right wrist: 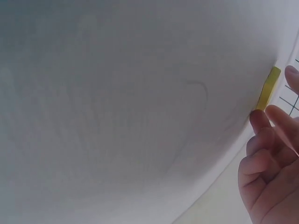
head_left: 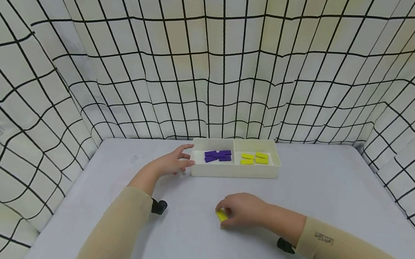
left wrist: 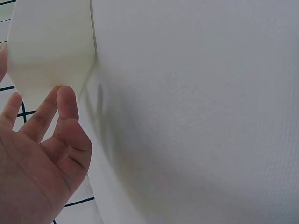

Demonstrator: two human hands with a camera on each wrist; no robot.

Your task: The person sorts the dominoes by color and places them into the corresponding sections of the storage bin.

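Note:
A white two-compartment box [head_left: 233, 172] stands at the back of the table. Several purple blocks [head_left: 218, 155] lie in its left compartment, and several yellow ones [head_left: 254, 158] in the right. My left hand [head_left: 172, 162] is at the box's left end, fingers spread and loosely bent. The left wrist view shows its fingertips against or very near the box's end wall [left wrist: 49, 51]. In front of the box, my right hand [head_left: 244, 210] pinches a flat yellow block [head_left: 221, 215] by its ends, between thumb and fingers, low over the table. In the right wrist view the yellow block [right wrist: 268, 88] sits beyond the fingertips.
The white table [head_left: 181, 243] runs up to a white wall covered with black grid netting [head_left: 213, 71]. Netting also rises at both sides. A dark wrist-camera piece [head_left: 158, 206] shows under the left forearm, another [head_left: 285, 245] under the right.

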